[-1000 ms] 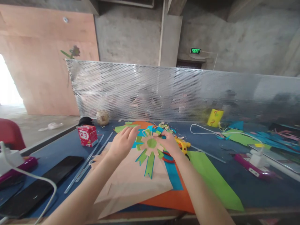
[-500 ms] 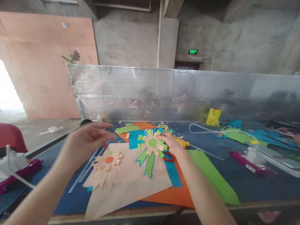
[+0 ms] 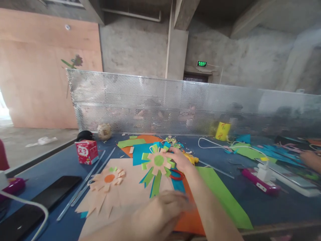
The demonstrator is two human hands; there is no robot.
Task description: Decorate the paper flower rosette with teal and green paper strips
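My right hand (image 3: 180, 161) holds a green and peach rosette (image 3: 158, 160) by its right edge. The rosette has looped petals, a round green centre and green-and-blue ribbon tails. Smeared by motion, my left hand (image 3: 165, 209) is low in front of the tails, near my right forearm; its fingers are too blurred to read. A peach rosette (image 3: 109, 178) with an orange centre lies to the left on a peach sheet (image 3: 125, 201). Red scissor handles (image 3: 177, 174) show below my right hand, beside a yellow tool (image 3: 192, 158).
Glue sticks (image 3: 82, 187), a black phone (image 3: 50, 197) and a red box (image 3: 87, 152) are at the left. A green sheet (image 3: 223, 197) and a purple power strip (image 3: 260, 182) lie right. A perforated metal screen (image 3: 120, 103) stands behind; another person's hand (image 3: 311, 160) is far right.
My left hand has swept from the left side down and right, in front of the rosette's tails. My right hand keeps hold of the rosette. The view has shifted slightly.
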